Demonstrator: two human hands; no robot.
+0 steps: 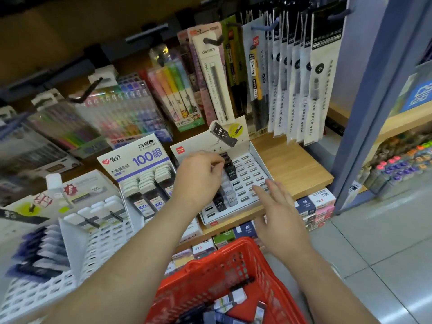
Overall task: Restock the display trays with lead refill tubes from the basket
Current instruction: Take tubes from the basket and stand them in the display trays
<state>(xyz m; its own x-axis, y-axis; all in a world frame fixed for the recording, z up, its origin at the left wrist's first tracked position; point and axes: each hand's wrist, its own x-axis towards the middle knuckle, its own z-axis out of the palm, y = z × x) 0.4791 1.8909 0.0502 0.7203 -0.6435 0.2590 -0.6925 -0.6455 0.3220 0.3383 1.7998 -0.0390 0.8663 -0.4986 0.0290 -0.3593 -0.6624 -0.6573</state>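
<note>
Head view: a red basket [222, 272] sits below both hands, with loose lead refill tubes [233, 307] inside. The white display tray [254, 174] lies under the left hand [198, 176], whose curled fingers pinch a black tube [230, 171]. The right hand [273, 206] hovers with its fingers spread.

The white display tray [253, 170] sits tilted on the wooden shelf [292, 169], most of its slots empty. Black lead refill tubes [231, 172] marked HB 0.7 stand in a column along its left side. The red mesh basket [210, 272] below holds more tubes, lying loose.
</note>
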